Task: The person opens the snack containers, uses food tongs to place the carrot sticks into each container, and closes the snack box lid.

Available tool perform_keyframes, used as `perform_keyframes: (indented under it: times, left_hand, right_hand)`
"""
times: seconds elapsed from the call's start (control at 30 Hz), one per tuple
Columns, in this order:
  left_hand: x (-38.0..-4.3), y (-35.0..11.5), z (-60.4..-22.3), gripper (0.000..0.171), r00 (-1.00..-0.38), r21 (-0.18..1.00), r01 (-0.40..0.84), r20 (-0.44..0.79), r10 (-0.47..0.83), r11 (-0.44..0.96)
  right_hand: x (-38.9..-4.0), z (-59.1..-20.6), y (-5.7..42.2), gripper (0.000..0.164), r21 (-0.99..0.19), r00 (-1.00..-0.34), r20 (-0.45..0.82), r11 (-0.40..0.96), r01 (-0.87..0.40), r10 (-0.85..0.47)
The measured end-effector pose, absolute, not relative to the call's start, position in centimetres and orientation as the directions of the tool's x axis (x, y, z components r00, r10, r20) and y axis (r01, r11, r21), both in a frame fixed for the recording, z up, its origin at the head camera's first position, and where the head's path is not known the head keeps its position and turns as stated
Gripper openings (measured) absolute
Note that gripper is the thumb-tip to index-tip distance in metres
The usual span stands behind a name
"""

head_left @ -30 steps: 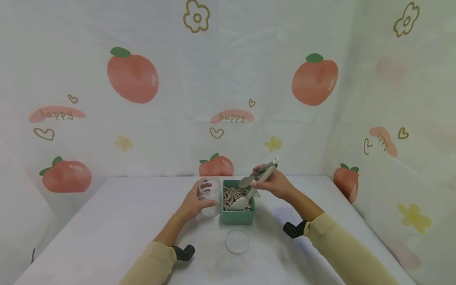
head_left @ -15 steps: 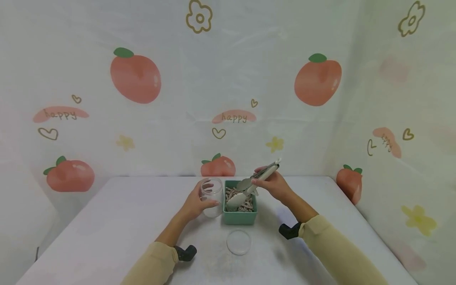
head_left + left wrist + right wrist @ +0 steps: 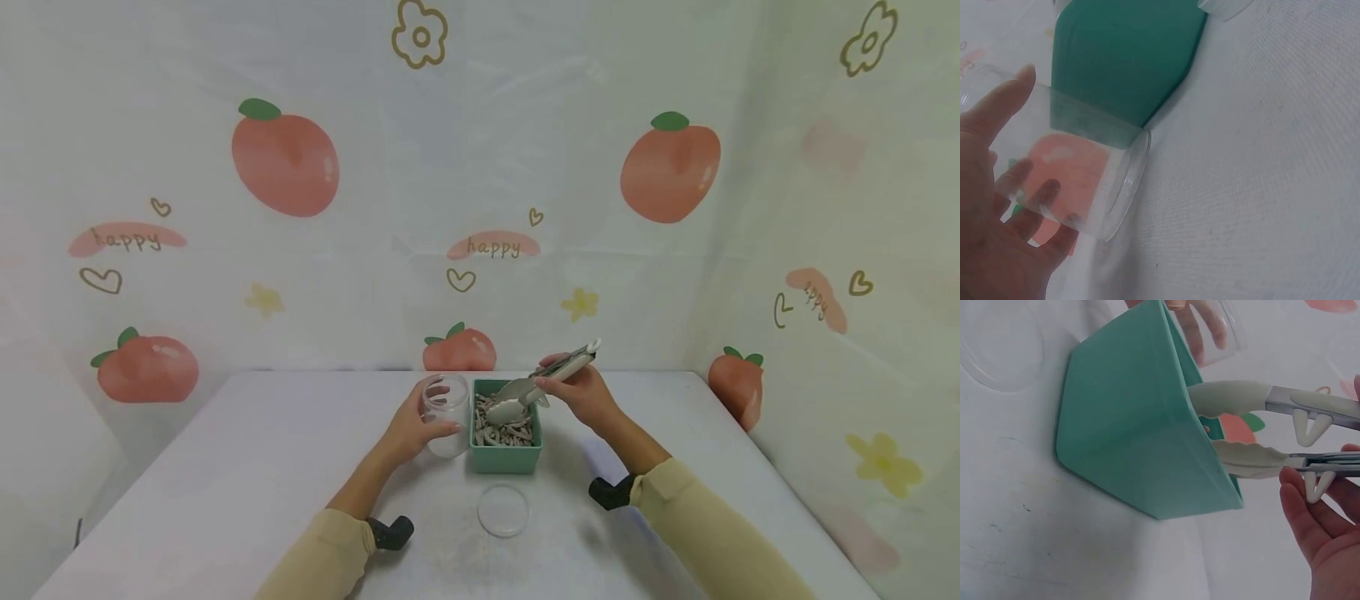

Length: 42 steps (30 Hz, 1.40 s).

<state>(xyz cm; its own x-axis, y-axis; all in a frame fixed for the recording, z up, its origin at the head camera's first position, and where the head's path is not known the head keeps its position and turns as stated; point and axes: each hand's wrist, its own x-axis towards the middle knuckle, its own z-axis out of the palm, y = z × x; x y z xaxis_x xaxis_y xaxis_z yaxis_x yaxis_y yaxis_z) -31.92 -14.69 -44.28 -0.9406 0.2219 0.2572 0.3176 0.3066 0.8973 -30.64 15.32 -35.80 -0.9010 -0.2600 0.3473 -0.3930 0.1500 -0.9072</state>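
Note:
A clear jar (image 3: 447, 417) without a lid stands left of the green box (image 3: 506, 460), and my left hand (image 3: 408, 427) grips it around the side. In the left wrist view the thumb and fingers curl about the jar (image 3: 1085, 162). My right hand (image 3: 585, 396) holds a pair of pale tongs (image 3: 558, 372) by the arms. The tongs' two heads are apart and dip into the box, over many small greyish-brown pieces (image 3: 498, 435). In the right wrist view the tongs (image 3: 1241, 397) reach over the box rim; their tips are hidden inside.
A round clear lid (image 3: 503, 510) lies flat on the white table (image 3: 300, 483), in front of the box. A printed cloth (image 3: 360, 183) hangs behind the table and along its right side. Black wrist mounts (image 3: 390, 533) stick out at both sleeves.
The tongs' heads have shifted back from the box's front toward its middle, and the tongs lie at a flatter slant. The left hand keeps its hold on the jar.

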Motion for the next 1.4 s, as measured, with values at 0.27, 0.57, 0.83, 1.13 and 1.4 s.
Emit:
perform_keyframes:
  times: [0.27,0.57,0.83,1.13,1.4]
  left_hand:
    - [-32.01,-14.77,-44.35,0.083,-0.941,0.893,0.318,0.256,0.222,0.319]
    - [-32.05,-14.75,-44.37,0.084,-0.939,0.897,0.320,0.257,0.229,0.305]
    - [-31.99,-14.79,-44.05,0.084,-0.938,0.887,0.325,0.260,0.229,0.328]
    - [-32.02,-14.70,-44.23,0.083,-0.938,0.889,0.326,0.261,0.229,0.323]
    - [-32.02,-14.70,-44.31,0.081,-0.931,0.886,0.344,0.278,0.236,0.311]
  right_hand:
    - [-30.29,-35.64,15.30,0.031,-0.903,-0.889,0.367,0.126,-0.411,-0.273]
    - [-30.13,-35.42,15.74,0.028,-0.865,-0.859,0.386,0.192,-0.464,-0.337]
    - [-29.94,-35.16,15.89,0.024,-0.820,-0.844,0.399,0.273,-0.503,-0.358]
    - [-30.01,-35.98,15.79,0.018,-0.825,-0.825,0.473,0.173,-0.538,-0.308]
    - [-29.48,-35.42,15.79,0.015,-0.833,-0.824,0.495,0.120,-0.541,-0.276]
